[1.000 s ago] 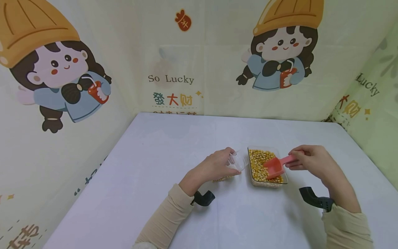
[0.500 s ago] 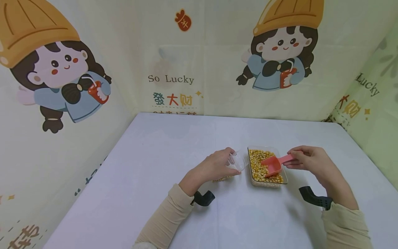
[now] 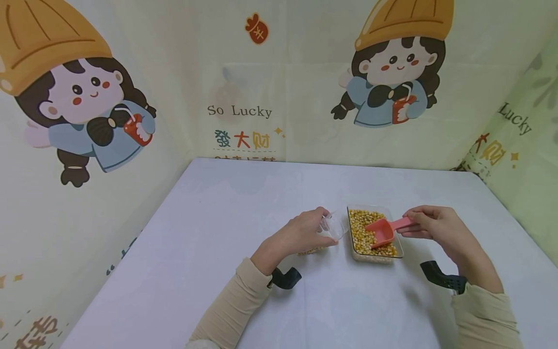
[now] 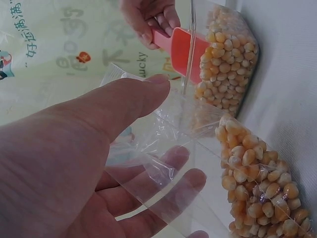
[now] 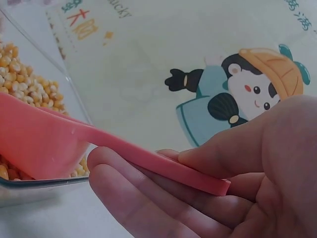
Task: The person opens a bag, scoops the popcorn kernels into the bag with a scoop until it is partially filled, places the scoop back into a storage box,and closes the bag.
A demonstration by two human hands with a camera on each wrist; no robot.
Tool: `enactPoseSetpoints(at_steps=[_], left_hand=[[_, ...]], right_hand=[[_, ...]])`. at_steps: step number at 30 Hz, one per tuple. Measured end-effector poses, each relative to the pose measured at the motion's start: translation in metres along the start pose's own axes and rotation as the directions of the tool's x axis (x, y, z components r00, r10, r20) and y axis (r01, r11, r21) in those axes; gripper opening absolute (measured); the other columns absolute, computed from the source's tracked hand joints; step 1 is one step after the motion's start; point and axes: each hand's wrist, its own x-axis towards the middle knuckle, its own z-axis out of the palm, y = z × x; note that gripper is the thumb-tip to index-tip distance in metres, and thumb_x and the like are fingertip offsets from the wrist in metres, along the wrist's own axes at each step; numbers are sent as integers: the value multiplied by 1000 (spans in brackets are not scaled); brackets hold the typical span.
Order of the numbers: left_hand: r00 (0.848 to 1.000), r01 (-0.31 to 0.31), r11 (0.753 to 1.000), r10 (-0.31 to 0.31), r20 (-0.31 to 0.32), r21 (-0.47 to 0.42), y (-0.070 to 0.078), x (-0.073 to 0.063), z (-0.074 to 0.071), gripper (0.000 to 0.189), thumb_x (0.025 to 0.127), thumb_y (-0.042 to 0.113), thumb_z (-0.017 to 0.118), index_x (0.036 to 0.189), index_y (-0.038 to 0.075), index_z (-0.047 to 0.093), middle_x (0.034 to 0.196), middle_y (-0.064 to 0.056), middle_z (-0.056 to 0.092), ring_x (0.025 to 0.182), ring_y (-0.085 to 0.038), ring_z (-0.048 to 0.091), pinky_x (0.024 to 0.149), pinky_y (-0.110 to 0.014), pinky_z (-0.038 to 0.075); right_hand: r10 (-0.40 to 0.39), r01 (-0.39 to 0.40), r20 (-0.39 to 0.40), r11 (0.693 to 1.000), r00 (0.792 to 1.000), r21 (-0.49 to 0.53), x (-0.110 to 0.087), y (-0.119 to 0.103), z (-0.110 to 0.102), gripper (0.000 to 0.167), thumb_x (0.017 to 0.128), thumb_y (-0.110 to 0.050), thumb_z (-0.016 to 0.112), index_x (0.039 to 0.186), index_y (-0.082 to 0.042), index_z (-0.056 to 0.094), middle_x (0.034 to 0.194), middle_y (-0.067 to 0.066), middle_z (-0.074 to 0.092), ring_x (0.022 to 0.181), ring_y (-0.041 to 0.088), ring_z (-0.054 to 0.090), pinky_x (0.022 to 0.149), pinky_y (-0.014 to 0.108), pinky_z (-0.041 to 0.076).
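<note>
My left hand (image 3: 301, 230) holds the mouth of a clear plastic bag (image 3: 334, 226) spread between thumb and fingers. Corn kernels (image 4: 262, 183) fill the lower part of this bag in the left wrist view. Just right of it sits a clear rectangular container (image 3: 378, 259), full of yellow corn kernels (image 3: 362, 225). My right hand (image 3: 436, 223) grips the handle of a pink scoop (image 3: 383, 232), thumb on top and fingers beneath in the right wrist view. The scoop's bowl lies among the container's kernels, its open front toward the bag.
Both things stand on a white table (image 3: 244, 208) against a cream printed cloth backdrop (image 3: 305, 97). A black wrist mount (image 3: 285, 278) sticks out from the left wrist, and another black mount (image 3: 440, 278) from the right, near the container's front.
The scoop and my right hand have shifted slightly left within the container, then stayed nearly still. My left hand and the bag have not moved.
</note>
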Motion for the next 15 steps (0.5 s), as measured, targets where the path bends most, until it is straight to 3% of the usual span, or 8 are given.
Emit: enactPoseSetpoints(at_steps=[9, 15], left_hand=[[1000, -1, 1000, 1, -1, 5, 1, 0, 0, 67, 86, 43, 76, 139, 15, 47, 114, 2, 66, 99, -10, 63, 76, -25, 50], [1000, -6, 1000, 6, -2, 8, 0, 0, -1, 67, 85, 43, 76, 138, 14, 48, 114, 1, 66, 98, -10, 63, 76, -25, 50]], right_hand=[[-18, 18, -20, 1000, 1000, -1, -3, -5, 2, 59, 104, -40, 47, 136, 10, 44, 103, 8, 73, 92, 18, 75, 79, 16, 55], [-36, 36, -22, 999, 999, 1, 3, -7, 11, 55, 105, -34, 47, 136, 12, 43, 104, 13, 71, 88, 16, 75, 79, 25, 57]])
